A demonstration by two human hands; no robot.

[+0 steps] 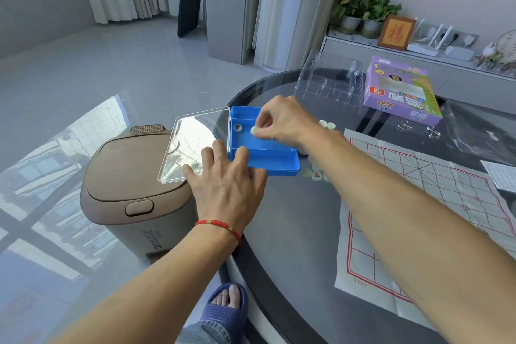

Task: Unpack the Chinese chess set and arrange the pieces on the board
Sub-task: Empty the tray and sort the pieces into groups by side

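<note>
One pale piece [316,175] reads 車; paper board [418,204] says "3.0cm"

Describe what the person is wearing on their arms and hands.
Both forearms are bare, with no sleeves showing. The left hand has a thin red braided cord bracelet with small gold beads around its wrist. The right hand shows no ring, watch or band.

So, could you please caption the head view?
Right hand pinches a chess piece over the blue case; left hand steadies it.
</note>
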